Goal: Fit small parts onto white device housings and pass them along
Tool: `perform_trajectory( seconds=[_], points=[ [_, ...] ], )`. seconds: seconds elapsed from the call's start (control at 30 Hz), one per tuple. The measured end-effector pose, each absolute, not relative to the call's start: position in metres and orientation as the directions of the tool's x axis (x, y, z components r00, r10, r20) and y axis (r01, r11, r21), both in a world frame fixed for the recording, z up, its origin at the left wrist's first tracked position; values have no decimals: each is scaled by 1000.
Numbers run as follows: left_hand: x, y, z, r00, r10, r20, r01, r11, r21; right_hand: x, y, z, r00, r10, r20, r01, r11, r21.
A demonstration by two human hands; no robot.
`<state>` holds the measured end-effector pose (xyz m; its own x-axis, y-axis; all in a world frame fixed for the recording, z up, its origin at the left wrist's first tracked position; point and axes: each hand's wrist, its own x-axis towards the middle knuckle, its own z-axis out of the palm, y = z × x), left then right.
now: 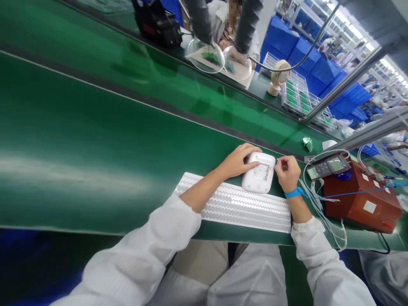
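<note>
A white rounded plastic device lies on the green work surface, its underside up, with a recessed panel and dark markings facing me. My left hand grips its left side, thumb across the top face and fingers at the far edge. Close by the device's upper right edge, my right hand is closed in a pinch; what sits between the fingertips is too small to make out. A blue wrist strap circles the right wrist. Beneath my forearms lies a white sheet printed with rows of zigzag grey strips.
To the right, a handheld meter with a screen rests on a brown box, beside loose white cables. Behind the glassy green divider stand a small fan and clear trays. A person works opposite, under dark ducts with clear hoods.
</note>
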<state>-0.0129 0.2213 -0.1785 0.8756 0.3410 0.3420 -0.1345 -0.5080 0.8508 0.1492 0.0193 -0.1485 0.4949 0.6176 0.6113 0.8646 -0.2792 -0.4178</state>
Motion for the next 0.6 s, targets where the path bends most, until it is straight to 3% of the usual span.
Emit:
perform_trajectory(
  seconds=[0.13, 0.37, 0.6],
  points=[
    [-16, 219, -177, 876, 339, 342, -129, -519, 845, 146, 19, -156, 489, 648, 584, 858, -239, -455],
    [-23, 194, -161, 803, 327, 498, -179, -665, 725, 115, 15, -149, 496, 602, 626, 851, -192, -489],
    [-30, 171, -157, 809, 402, 429, -223, -466, 856, 101, 17, -151, 375, 623, 687, 914, -125, -385]
  ],
)
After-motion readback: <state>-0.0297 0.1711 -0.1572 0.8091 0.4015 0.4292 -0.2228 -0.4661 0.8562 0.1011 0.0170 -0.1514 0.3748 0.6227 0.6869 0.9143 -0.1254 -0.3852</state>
